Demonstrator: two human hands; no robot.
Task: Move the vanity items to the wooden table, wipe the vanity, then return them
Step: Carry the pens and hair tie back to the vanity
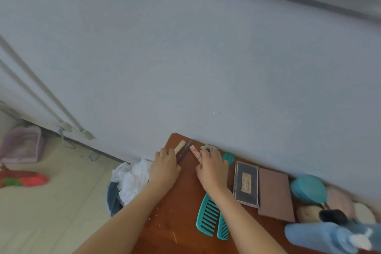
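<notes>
A: Hands?
B: Left hand (pixel 165 168) curled round a cream-tipped stick (pixel 179 146) at the far left corner of the wooden table (pixel 175 222). Right hand (pixel 210 168) just beside it, fingers stretched forward onto a small pink item (pixel 192 148). Pinching or only touching: cannot tell
A: Rest of the vanity stuff?
B: All on the tabletop, mostly along the far edge by the wall (pixel 206 68). Scrunchie (pixel 209 147) against the wall, touching the right fingertips. Two teal combs (pixel 208 215) side by side, running from the far edge towards the front, partly under the right forearm. Clear-lidded case (pixel 246 183) just right of the combs, brown palette (pixel 275 194) touching its right side. Teal round container (pixel 308 188) right of the palette, by the wall. Round puffs (pixel 338 200) beside it, dark-bristled brush (pixel 333 216) lying over them. Blue item (pixel 321 237) lying at the near right, too blurred to identify
A: Off the table?
B: White cloth (pixel 132 179) bundled in a blue basket (pixel 112 200), on the floor (pixel 61 212) just off the left edge, beside the left wrist
</notes>
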